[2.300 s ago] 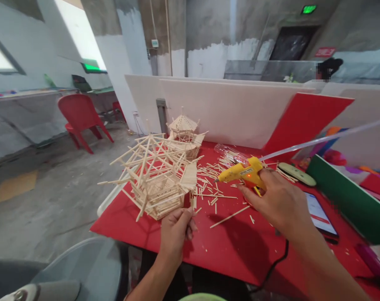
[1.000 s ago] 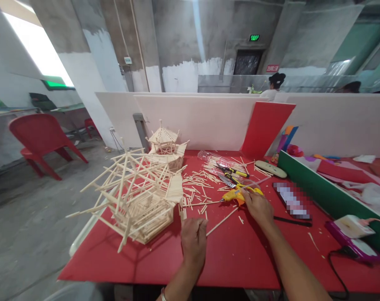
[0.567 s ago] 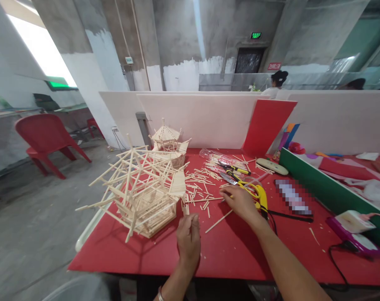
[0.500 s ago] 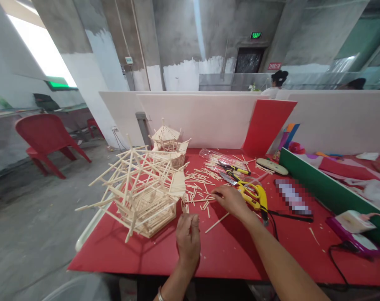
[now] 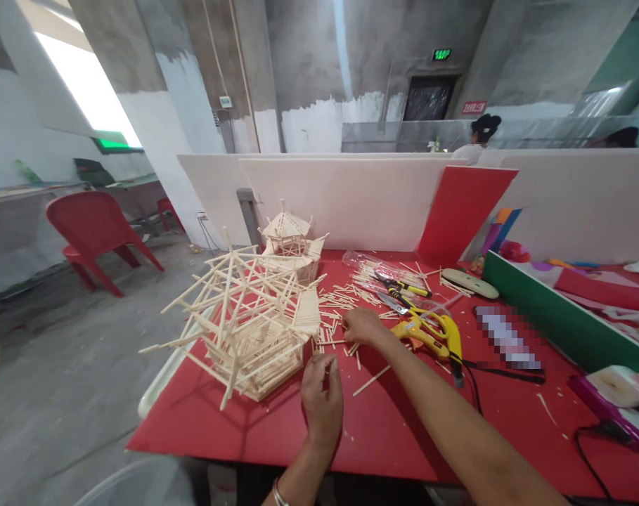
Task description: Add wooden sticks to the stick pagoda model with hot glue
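Note:
My left hand rests on the red table with its fingers curled against the thumb, just right of a large wooden stick house model. My right hand reaches across to a scatter of short loose sticks, fingers bent down among them. Whether either hand holds a stick is too small to see. A yellow glue gun lies on the table right of my right hand, untouched. One longer stick lies between my hands.
A smaller stick pavilion stands behind the big model. Yellow-handled scissors, a plastic bag of sticks, a phone and a green board lie to the right. White partitions close the back. A red chair stands at left.
My right hand set the glue gun down on the table, let go of it and moved left to the loose sticks. My left hand stayed near the model's base.

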The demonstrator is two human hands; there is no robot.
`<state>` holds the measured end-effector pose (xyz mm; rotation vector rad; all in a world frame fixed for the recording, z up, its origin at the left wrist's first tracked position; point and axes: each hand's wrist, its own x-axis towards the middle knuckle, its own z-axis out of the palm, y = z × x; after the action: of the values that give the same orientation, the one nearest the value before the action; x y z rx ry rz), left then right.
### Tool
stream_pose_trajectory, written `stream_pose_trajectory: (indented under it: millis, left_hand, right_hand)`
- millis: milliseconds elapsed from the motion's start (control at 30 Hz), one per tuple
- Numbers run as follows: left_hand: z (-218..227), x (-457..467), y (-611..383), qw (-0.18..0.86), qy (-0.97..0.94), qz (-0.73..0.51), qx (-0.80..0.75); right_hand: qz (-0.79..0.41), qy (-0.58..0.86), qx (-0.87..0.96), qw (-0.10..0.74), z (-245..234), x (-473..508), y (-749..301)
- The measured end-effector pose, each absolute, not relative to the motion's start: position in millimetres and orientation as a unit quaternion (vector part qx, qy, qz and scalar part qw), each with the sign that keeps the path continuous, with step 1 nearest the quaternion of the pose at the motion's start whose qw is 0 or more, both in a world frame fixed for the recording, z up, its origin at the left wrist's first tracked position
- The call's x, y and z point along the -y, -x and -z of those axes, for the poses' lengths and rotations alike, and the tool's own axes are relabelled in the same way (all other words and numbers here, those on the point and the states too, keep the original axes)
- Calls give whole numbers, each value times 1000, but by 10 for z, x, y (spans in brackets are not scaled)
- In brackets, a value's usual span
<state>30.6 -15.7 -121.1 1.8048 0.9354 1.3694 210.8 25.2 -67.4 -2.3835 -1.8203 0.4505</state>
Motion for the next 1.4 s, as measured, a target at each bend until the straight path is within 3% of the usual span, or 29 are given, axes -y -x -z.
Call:
stream_pose_trajectory:
  millis: [167,433,533,633,1067,1400]
  left_hand:
    - [1136,191,-296,396,-664,-510,-377]
    - [784,394,-165,658,-482,-429,-388]
    - [626,391,-94,756,-359,-409,-363]
    - [523,340,-9,777,-247,-437,-380]
    - [224,381,160,786,-213,-456,-360]
    - [258,378,150,787,-203,-460,-357]
  right_hand:
    - [-140,753,612,196,509,103,-2036]
    - [-128,663,598,433,503,737,-1486]
    - [-13,647,633,425,524,786,-1290]
    - [48,609,684,398,516,770,-1129]
    - [50,578,671,461,458,785,-999]
    - [-8,573,663,481,422,806,-1001]
